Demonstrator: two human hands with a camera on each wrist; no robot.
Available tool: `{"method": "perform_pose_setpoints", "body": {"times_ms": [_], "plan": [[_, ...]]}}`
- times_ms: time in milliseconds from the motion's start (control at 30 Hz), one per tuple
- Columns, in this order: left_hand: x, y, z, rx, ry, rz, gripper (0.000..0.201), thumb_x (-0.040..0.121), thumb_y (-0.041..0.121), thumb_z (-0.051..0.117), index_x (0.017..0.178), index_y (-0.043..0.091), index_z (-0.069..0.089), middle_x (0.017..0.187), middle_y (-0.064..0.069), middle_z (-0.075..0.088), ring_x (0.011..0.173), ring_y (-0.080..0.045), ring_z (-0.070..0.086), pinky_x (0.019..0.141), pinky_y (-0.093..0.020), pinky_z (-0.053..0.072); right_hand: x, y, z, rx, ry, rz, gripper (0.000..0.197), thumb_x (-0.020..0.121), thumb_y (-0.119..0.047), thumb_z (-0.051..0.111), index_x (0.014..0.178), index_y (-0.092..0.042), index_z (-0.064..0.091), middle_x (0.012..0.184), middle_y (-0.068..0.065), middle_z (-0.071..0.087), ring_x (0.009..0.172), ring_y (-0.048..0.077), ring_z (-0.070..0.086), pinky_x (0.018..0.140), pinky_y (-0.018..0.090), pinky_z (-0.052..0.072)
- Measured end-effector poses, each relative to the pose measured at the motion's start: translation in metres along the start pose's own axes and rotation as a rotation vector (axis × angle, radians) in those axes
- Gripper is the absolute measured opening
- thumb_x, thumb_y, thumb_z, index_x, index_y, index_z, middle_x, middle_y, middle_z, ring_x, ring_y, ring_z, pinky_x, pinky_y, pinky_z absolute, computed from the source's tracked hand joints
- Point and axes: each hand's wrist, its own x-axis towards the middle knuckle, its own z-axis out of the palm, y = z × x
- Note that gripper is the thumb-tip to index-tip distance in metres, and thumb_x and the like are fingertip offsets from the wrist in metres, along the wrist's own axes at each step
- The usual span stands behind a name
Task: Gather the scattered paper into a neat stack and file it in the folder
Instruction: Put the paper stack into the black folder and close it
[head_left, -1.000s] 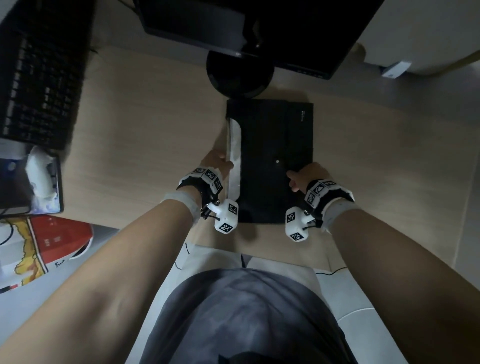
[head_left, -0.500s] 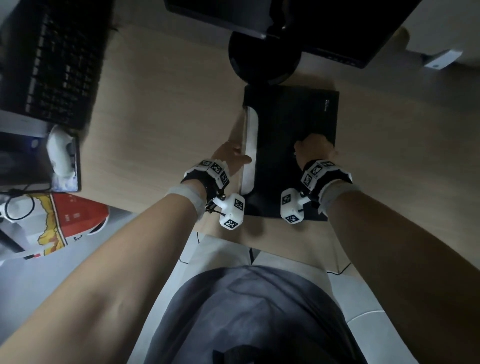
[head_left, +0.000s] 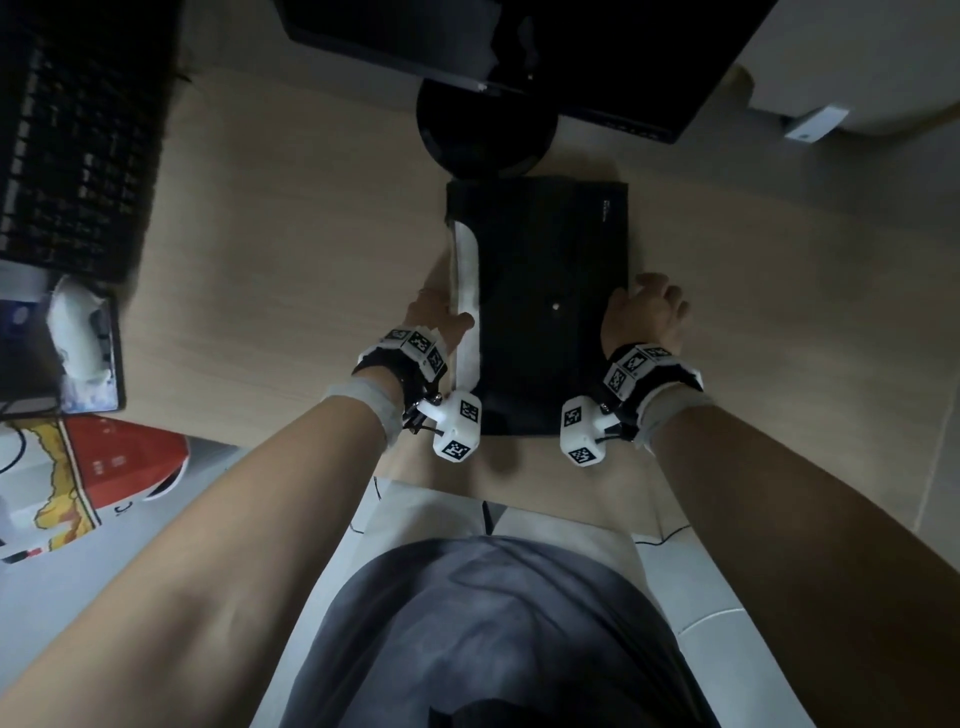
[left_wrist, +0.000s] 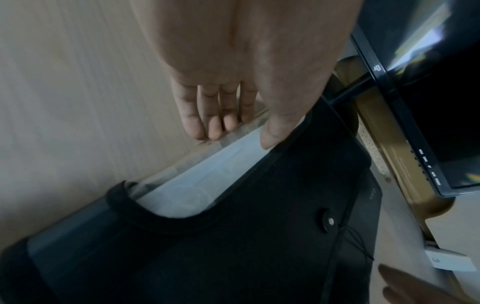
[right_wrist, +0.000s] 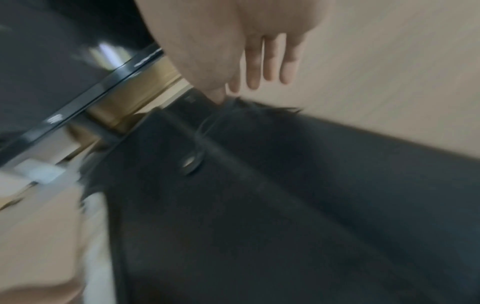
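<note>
We are at an office desk (head_left: 311, 249), a pale wood-grain top. Along its far edge stands a dark monitor (head_left: 597, 57) on a round black base (head_left: 485, 132). At the far left corner lies a black keyboard (head_left: 78, 140), and just nearer on that left edge a white mouse (head_left: 75, 332) rests on a mouse pad (head_left: 111, 358).

Light wooden desk (head_left: 291, 249), black folder (head_left: 550, 291), keyboard (head_left: 78, 140), monitor base (head_left: 485, 130)

Btwn my hands: matt black folder (head_left: 550, 270) w/ small metal snap (left_wrist: 330, 221), smooth white paper (head_left: 466, 291) inside. Under it, pale matt wood-grain surface (head_left: 291, 260). Beyond, glossy monitor (left_wrist: 405, 115).
</note>
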Motion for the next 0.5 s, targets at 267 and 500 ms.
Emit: {"method": "perform_pose_setpoints", "body": {"times_ms": [267, 500], "plan": [[0.004, 0.004, 0.01, -0.13, -0.029, -0.074, 0.088, 0.072, 0.054, 0.072, 0.14, 0.006, 0.044, 0.126, -0.019, 0.059, 0.109, -0.038, 0.061, 0.094, -0.048, 0.052, -0.006, 0.035, 0.005, 0.297, -0.349, 0.266, 0.051, 0.092, -0.048, 0.053, 0.106, 0.0, 0.066, 0.102, 0.015, 0.069, 0.091, 0.031, 0.065, 0.071, 0.035, 0.046], [-0.022, 0.015, 0.024, -0.129, 0.032, 0.025, 0.077, 0.086, 0.041, 0.069, 0.142, 0.001, 0.033, 0.134, -0.017, 0.051, 0.12, -0.036, 0.053, 0.09, -0.038, 0.044, -0.013, 0.067, -0.01, 0.42, -0.536, 0.344, 0.054, 0.088, -0.056, 0.061, 0.108, -0.005, 0.064, 0.094, 0.01, 0.065, 0.081, 0.027, 0.06, 0.074, 0.031, 0.044]]}}
